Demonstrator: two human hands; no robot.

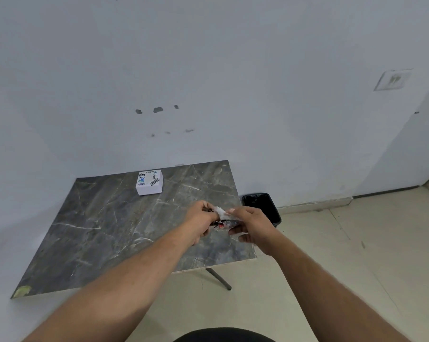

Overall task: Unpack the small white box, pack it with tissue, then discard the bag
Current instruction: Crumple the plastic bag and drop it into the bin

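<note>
A small white box [149,182] with printed stickers on its lid lies shut near the far edge of the dark marble table [105,230]. Over the table's right side both hands meet. My left hand [200,222] and my right hand [250,227] together grip a crumpled clear bag [223,218] with white tissue and something dark and red inside it. The bag is held above the tabletop, well in front of and to the right of the box. Fingers hide much of the bag.
A black bin [262,208] stands on the floor just right of the table, against the wall. A thin metal table leg [219,278] juts out below the near right corner. Pale tiled floor spreads to the right.
</note>
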